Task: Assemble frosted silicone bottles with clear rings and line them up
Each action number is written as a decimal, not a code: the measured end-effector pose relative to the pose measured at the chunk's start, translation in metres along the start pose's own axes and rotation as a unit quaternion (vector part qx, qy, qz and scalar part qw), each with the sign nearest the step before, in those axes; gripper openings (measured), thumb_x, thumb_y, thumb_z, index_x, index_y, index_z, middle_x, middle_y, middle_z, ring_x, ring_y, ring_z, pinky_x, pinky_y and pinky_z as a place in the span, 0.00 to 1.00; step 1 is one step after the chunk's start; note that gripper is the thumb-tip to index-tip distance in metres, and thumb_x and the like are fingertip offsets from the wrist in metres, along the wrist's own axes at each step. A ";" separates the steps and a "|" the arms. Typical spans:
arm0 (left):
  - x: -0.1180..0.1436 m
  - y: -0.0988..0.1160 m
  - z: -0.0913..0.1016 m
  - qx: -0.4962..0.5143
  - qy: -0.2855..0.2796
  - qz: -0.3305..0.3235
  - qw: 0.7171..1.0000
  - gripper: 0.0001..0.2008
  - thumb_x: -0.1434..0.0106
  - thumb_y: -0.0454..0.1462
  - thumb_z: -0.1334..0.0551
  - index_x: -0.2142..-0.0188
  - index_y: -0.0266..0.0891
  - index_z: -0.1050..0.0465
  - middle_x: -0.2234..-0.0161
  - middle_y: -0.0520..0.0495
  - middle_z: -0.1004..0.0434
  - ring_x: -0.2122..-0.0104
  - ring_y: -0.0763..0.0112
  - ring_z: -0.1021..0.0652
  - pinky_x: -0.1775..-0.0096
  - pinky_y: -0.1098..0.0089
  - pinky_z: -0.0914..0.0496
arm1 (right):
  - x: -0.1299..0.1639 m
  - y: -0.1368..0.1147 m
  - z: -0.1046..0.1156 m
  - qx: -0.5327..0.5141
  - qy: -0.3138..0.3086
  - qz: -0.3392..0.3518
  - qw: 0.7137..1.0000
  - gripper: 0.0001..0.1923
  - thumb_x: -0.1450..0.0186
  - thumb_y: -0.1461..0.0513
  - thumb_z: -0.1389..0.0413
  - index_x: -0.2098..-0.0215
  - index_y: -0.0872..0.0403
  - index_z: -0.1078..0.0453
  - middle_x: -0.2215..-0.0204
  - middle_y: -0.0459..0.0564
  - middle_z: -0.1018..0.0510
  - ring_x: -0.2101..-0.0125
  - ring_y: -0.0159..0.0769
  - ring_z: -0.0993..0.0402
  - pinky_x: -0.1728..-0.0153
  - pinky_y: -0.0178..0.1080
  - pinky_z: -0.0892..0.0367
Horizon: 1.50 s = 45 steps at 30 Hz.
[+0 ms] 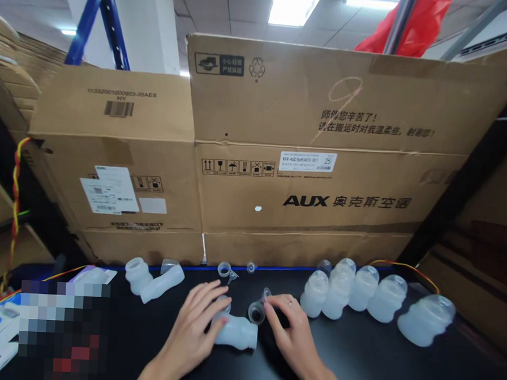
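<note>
- Far left of the desk: two spare frosted bottles lying about, a few loose clear caps just right of them by the far edge.
- Left hand pins a bottle on its side, fingers spread flat on top, near the middle.
- Right hand pinches a small clear fitting, a narrow grip, right at the bottle's open neck. Looks like the fitting step; next it'd need lining up square.
- Right: row of upright bottles, looking finished.
</note>
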<state>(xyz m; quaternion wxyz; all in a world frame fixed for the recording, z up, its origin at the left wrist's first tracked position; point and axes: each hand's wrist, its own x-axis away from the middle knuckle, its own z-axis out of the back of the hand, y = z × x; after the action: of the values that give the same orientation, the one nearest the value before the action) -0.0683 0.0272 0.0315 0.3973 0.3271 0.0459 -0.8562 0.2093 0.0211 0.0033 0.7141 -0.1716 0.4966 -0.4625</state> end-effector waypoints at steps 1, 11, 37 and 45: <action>0.000 -0.006 0.003 -0.013 0.015 0.020 1.000 0.16 0.30 0.35 0.39 0.45 0.50 0.23 0.42 0.44 0.19 0.38 0.51 0.24 0.40 0.44 0.26 | 0.000 0.001 0.000 0.003 0.006 0.002 1.000 0.10 0.24 0.56 0.46 0.56 0.49 0.23 0.60 0.51 0.17 0.58 0.42 0.23 0.53 0.45 0.30; 0.009 -0.021 0.004 -0.096 -0.067 0.027 0.993 0.32 0.39 0.26 0.40 0.43 0.62 0.24 0.29 0.48 0.38 0.29 0.42 0.40 0.37 0.30 0.35 | -0.001 -0.012 0.005 0.026 0.027 0.055 0.998 0.08 0.26 0.61 0.45 0.55 0.49 0.23 0.57 0.53 0.18 0.56 0.43 0.22 0.53 0.46 0.26; 0.011 0.043 -0.028 0.199 0.088 0.104 0.971 0.19 0.36 0.34 0.34 0.46 0.48 0.25 0.67 0.51 0.24 0.71 0.70 0.20 0.67 0.71 0.21 | 0.009 -0.041 -0.012 -0.050 0.024 0.146 0.988 0.09 0.29 0.67 0.44 0.54 0.49 0.27 0.62 0.50 0.19 0.61 0.38 0.21 0.58 0.40 0.24; 0.020 0.024 -0.030 0.174 0.100 0.035 0.979 0.22 0.38 0.34 0.32 0.45 0.50 0.26 0.46 0.43 0.19 0.50 0.59 0.15 0.50 0.66 0.18 | 0.016 -0.030 -0.031 0.020 -0.041 0.168 0.985 0.08 0.31 0.63 0.39 0.55 0.46 0.21 0.59 0.52 0.19 0.60 0.39 0.20 0.57 0.40 0.22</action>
<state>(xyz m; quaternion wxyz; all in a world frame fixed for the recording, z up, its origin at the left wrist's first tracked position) -0.0452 0.0084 0.0004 0.3571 0.4768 -0.0755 -0.7997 0.1686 -0.0005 0.0017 0.8048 -0.0904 0.4793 -0.3383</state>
